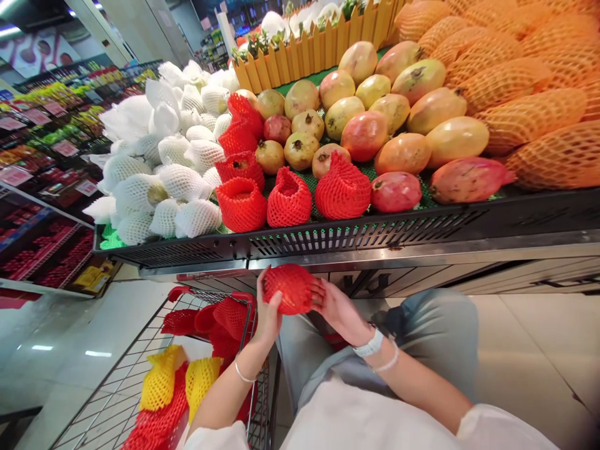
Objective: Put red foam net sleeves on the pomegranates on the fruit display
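Red-netted fruit (289, 289) sits just below the display shelf (356, 236) front rim, held in mid-air between both hands. Left hand (269, 312) is cupped round its left side, thumb up the front. Right hand (338, 311) has its fingers together, pressed flat on the right side. It's a squeeze hold, with no palm underneath.

Risks, as I judge them:
- Foam net is springy and may slide over the skin, so the fruit could slip through and drop to the hard glossy floor.
- Shelf rim is close above, so lifting straight up could knock it.
- Shopping cart (117, 400), below-left of the shelf, is open wire that could snag the mesh.

Materials:
- Net is soft foam in a diamond lattice; the fruit shape is round.
- Loose nets (162, 378) in the cart are red and yellow, limp and crumpled.
- On the shelf are a front row of red-netted rounds (288, 199), bare leathery pomegranates (300, 150) behind and smooth oval mangoes (457, 140) to the right.
- Shelf is black slotted plastic over steel.
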Demonstrator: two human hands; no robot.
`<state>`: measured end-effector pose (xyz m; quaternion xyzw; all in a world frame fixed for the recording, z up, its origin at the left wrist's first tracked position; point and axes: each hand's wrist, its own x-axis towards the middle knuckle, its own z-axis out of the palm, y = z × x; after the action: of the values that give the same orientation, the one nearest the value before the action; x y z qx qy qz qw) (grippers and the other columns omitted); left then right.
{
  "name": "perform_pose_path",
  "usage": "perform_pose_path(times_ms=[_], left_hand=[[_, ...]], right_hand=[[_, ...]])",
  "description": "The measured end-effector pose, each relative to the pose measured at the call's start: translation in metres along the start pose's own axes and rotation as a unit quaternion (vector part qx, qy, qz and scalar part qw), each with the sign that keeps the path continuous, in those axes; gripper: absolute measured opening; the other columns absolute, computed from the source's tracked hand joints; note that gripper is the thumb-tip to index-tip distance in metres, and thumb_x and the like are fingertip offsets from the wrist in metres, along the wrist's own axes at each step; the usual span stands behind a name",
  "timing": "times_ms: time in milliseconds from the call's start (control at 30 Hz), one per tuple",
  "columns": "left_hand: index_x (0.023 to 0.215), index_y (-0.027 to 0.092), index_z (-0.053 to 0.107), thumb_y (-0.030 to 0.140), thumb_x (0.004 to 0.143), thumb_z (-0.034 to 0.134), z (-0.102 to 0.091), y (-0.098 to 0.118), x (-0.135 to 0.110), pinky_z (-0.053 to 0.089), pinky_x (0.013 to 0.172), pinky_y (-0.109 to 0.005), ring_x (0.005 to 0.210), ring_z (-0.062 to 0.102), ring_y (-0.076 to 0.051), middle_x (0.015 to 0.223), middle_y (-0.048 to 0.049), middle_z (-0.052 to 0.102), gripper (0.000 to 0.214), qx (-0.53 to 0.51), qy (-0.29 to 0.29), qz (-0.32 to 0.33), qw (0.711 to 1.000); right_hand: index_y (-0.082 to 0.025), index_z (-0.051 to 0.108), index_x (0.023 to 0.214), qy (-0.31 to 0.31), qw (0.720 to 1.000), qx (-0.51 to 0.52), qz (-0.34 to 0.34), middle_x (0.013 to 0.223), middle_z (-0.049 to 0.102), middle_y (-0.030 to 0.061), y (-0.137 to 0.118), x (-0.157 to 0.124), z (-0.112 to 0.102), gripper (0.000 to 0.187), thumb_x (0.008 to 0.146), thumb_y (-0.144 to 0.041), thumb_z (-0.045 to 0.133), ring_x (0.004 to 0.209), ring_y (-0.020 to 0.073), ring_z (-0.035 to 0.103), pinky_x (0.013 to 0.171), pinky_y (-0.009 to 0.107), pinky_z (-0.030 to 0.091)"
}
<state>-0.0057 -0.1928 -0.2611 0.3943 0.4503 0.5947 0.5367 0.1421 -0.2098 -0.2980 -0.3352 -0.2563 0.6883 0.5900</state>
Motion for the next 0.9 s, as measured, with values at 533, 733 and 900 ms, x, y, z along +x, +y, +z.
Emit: perform_pose_path(times_ms=[533,733,900], left_hand=[[0.109,0.016,0.066,0.060,0.069,0.076,0.018,0.004,-0.008,0.049,0.102,-0.038,0.119,0.061,-0.029,0.119,-0.0119,0.070,0.060,-0.149,0.014,-0.234,0.961],[0.127,0.030,0.054,0.038,0.053,0.090,0.014,-0.009,-0.008,0.046,0.104,-0.037,0.136,0.045,-0.029,0.142,-0.0054,0.055,0.083,-0.086,-0.045,-0.172,0.980],[0.117,0.024,0.060,0.037,0.059,0.086,0.009,-0.017,-0.006,0.045,0.106,-0.042,0.126,0.056,-0.029,0.123,-0.0070,0.068,0.064,-0.082,-0.080,-0.181,0.977]], right_hand=[[-0.023,0.066,0.102,0.141,0.954,-0.115,-0.237,0.106,0.066,0.0051,0.007,0.018,0.031,0.029,0.078,-0.038,0.070,0.104,0.0235,0.059,0.102,0.040,0.041],[-0.023,0.058,0.087,0.232,0.957,0.025,-0.171,0.089,0.064,-0.0015,0.008,0.034,0.023,0.021,0.076,-0.040,0.064,0.083,0.0182,0.060,0.083,0.035,0.049],[-0.027,0.057,0.106,0.227,0.957,0.009,-0.183,0.111,0.063,0.0007,0.006,0.016,0.026,0.030,0.079,-0.039,0.064,0.103,0.0203,0.059,0.097,0.039,0.046]])
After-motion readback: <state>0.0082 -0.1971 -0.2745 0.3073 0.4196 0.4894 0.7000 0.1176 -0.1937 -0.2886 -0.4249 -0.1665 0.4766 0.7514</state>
